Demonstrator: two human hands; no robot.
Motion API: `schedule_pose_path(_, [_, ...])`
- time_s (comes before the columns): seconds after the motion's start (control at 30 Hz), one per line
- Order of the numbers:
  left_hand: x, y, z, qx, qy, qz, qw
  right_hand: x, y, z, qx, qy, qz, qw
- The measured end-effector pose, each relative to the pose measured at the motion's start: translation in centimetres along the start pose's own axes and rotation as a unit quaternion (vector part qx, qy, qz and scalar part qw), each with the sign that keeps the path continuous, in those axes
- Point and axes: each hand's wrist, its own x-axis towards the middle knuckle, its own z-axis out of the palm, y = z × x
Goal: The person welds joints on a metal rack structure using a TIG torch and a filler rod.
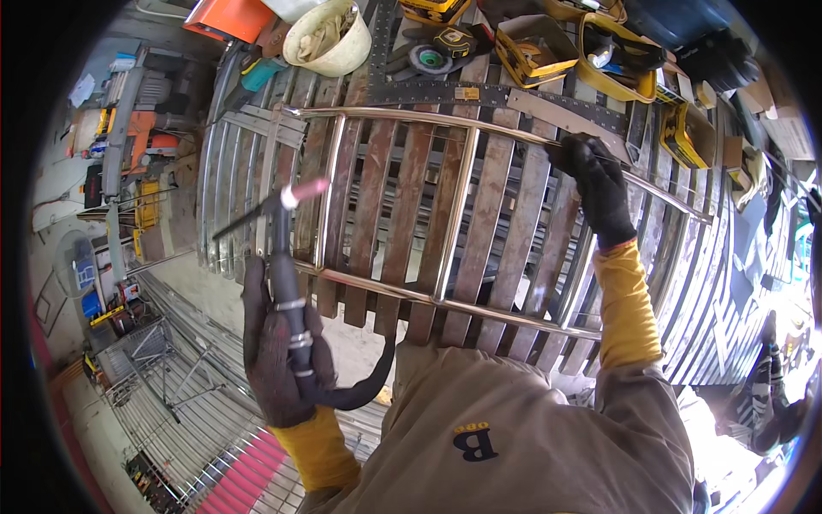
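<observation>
My left hand (282,364), in a dark work glove, is closed round a TIG welding torch (283,248). The torch points away from me, with a pink nozzle and a thin black back cap sticking out to the left. Its black hose (364,392) curves off below my palm. A shiny ladder-like frame of metal tubes (467,197) lies flat on the slatted bench, right of the torch. My right hand (595,184), in a black glove, is closed on the frame's far rail. The glove hides that stretch of tube.
The bench has wooden slats (402,180). Along its far side lie a steel square (428,90), an angle grinder (431,58), a white bucket (330,43) and yellow bins (612,51). Metal bars (197,368) are stacked at lower left. A person (775,403) is at the right edge.
</observation>
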Motion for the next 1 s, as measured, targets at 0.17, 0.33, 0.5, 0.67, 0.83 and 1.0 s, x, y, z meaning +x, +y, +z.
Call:
schedule_pose_path(0.17, [7.7, -7.9, 5.7, -0.126, -0.022, -0.117, 0.985, 5.3, 1.3, 3.6, -0.056, -0.088, 0.041, 0.994])
schedule_pose_path(0.33, [10.6, -15.2, 9.8, -0.119, -0.002, -0.138, 0.983, 8.4, 2.0, 6.0, -0.106, -0.089, 0.09, 0.986])
schedule_pose_path(0.5, [11.6, -18.8, 10.3, -0.14, 0.01, -0.165, 0.976, 9.9, 1.9, 6.1, -0.176, -0.136, 0.061, 0.973])
schedule_pose_path(0.67, [12.4, -19.2, 10.8, -0.134, -0.004, -0.154, 0.979, 10.8, 2.2, 5.8, -0.238, -0.155, 0.095, 0.954])
schedule_pose_path(0.83, [12.0, -19.8, 11.3, -0.109, -0.003, -0.152, 0.982, 10.5, 2.5, 5.3, -0.193, -0.157, 0.092, 0.964])
schedule_pose_path(1.0, [11.8, -20.7, 11.2, -0.079, -0.015, -0.134, 0.988, 11.2, 2.4, 5.1, -0.237, -0.168, 0.109, 0.951])
